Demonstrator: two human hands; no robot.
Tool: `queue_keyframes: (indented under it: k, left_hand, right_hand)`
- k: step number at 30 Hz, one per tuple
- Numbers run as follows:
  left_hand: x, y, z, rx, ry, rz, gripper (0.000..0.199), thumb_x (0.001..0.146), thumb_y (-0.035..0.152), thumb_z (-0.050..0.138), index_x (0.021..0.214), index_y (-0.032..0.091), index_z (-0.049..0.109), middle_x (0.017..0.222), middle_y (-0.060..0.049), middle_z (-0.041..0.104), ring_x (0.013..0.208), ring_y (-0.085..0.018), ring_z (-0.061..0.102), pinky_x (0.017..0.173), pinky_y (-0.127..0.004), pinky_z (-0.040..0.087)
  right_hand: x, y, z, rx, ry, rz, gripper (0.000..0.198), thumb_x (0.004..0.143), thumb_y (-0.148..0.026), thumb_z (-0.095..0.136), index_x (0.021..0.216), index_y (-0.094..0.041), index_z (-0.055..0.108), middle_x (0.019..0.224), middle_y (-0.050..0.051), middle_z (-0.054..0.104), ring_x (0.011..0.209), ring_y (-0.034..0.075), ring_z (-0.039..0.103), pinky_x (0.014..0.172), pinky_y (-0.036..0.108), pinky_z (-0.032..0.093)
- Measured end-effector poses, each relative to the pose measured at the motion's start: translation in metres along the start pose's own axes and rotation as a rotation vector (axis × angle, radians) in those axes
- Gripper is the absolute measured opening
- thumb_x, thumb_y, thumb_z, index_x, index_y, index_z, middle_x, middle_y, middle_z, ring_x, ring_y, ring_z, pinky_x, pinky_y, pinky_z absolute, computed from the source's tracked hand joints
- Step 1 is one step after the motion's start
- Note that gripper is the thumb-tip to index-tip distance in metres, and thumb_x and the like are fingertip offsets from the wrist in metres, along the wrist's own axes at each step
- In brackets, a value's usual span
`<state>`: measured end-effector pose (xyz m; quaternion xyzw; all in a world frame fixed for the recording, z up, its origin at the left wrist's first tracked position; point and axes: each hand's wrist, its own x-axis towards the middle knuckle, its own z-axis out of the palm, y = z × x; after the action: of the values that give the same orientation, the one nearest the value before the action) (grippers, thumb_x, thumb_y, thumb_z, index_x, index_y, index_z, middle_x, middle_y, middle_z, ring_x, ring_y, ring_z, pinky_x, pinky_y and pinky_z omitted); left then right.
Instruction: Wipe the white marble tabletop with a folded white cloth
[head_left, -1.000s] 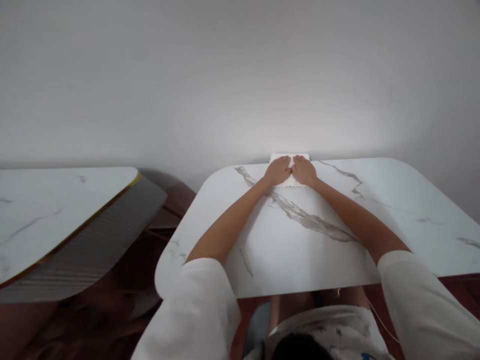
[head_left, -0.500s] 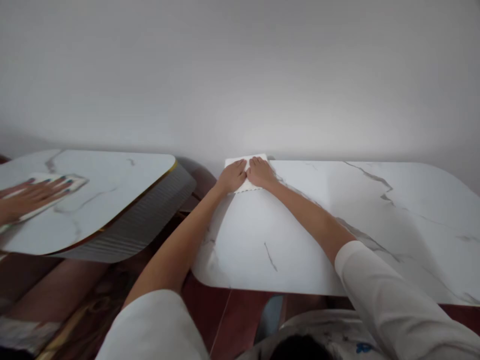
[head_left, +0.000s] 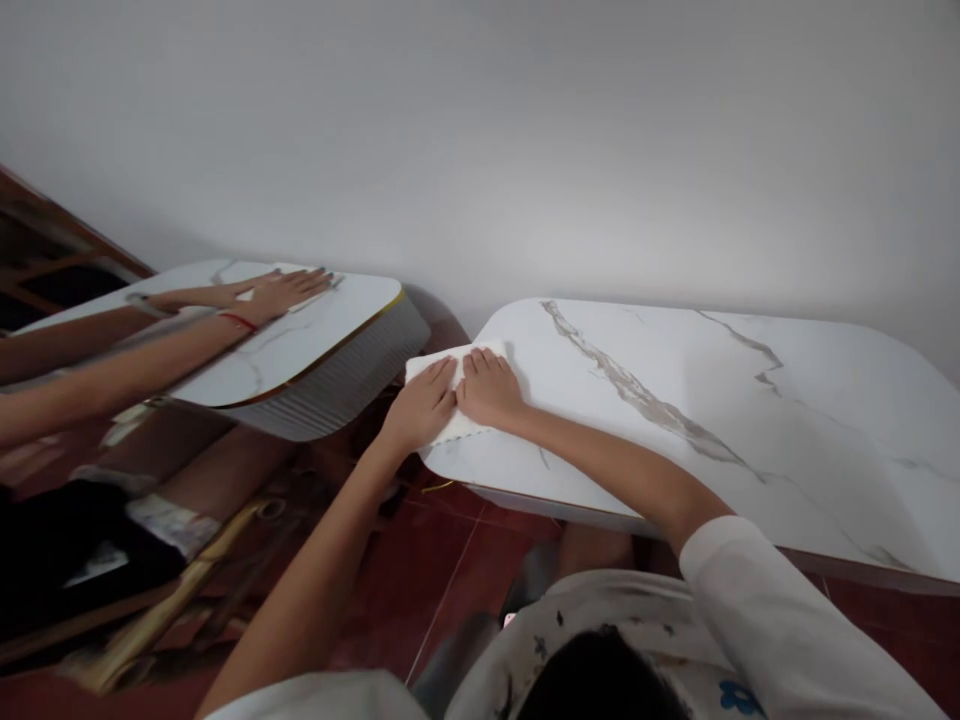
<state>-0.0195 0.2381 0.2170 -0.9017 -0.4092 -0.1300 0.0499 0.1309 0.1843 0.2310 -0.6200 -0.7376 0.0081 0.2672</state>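
Note:
Both palms press a folded white cloth (head_left: 466, 426) against the left end of a white marble-patterned tabletop (head_left: 600, 440). My left hand (head_left: 424, 405) lies on the cloth's left part, fingers stretched forward and flat. Close beside it, thumbs almost touching, my right hand (head_left: 489, 388) rests flat on the cloth's right part. The cloth's left edge reaches the rounded rim of the tabletop. Neither hand is wrapped round anything; what lies under the palms is hidden.
On the left stands a second marble-patterned table (head_left: 315, 345) with a ribbed side. A co-worker's hands (head_left: 292, 290) lie on a white cloth there. A pale wall (head_left: 480, 150) rises behind both tables, and red tiles (head_left: 442, 560) cover the floor.
My hands and the cloth have moved from the tabletop's far edge toward its near left corner. The view has shifted, showing more of the co-worker's arms and the left table.

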Motion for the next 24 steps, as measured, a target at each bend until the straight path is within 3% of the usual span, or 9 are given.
queue_keyframes:
  k: [6, 11, 18, 24]
  left_hand:
    - [-0.051, 0.051, -0.013, 0.046, 0.052, -0.101, 0.06, 0.088, 0.031, 0.023, 0.144, 0.013, 0.037, 0.145, -0.011, 0.047, 0.137, -0.027, 0.039, 0.115, -0.044, 0.031]
    - [-0.056, 0.097, -0.015, 0.048, 0.059, -0.15, 0.059, 0.088, 0.03, 0.028, 0.143, 0.014, 0.037, 0.146, -0.012, 0.046, 0.136, -0.029, 0.041, 0.113, -0.047, 0.032]
    - [-0.008, 0.136, -0.006, 0.04, -0.007, -0.125, 0.058, 0.091, 0.031, 0.028, 0.14, 0.004, 0.04, 0.147, -0.018, 0.042, 0.137, -0.03, 0.038, 0.113, -0.045, 0.031]
    - [0.055, 0.122, 0.014, 0.04, 0.005, -0.018, 0.055, 0.093, 0.028, 0.027, 0.139, 0.003, 0.04, 0.147, -0.018, 0.042, 0.138, -0.027, 0.037, 0.115, -0.04, 0.026]
  right_hand:
    - [-0.051, -0.01, -0.022, 0.02, -0.077, -0.07, 0.049, 0.093, -0.025, 0.036, 0.138, -0.006, 0.045, 0.148, 0.016, 0.042, 0.139, 0.026, 0.033, 0.115, 0.042, 0.027]
    - [-0.076, 0.009, -0.043, 0.018, -0.118, -0.084, 0.049, 0.093, -0.023, 0.037, 0.139, -0.008, 0.044, 0.149, 0.014, 0.042, 0.139, 0.024, 0.033, 0.116, 0.04, 0.026]
    - [-0.073, 0.062, -0.06, -0.031, -0.144, -0.06, 0.05, 0.094, -0.02, 0.034, 0.14, -0.003, 0.041, 0.149, 0.016, 0.041, 0.14, 0.024, 0.032, 0.116, 0.039, 0.024]
    - [-0.032, 0.103, -0.056, -0.1, -0.105, -0.013, 0.048, 0.094, -0.019, 0.033, 0.139, -0.004, 0.043, 0.148, 0.016, 0.042, 0.138, 0.024, 0.035, 0.114, 0.037, 0.025]
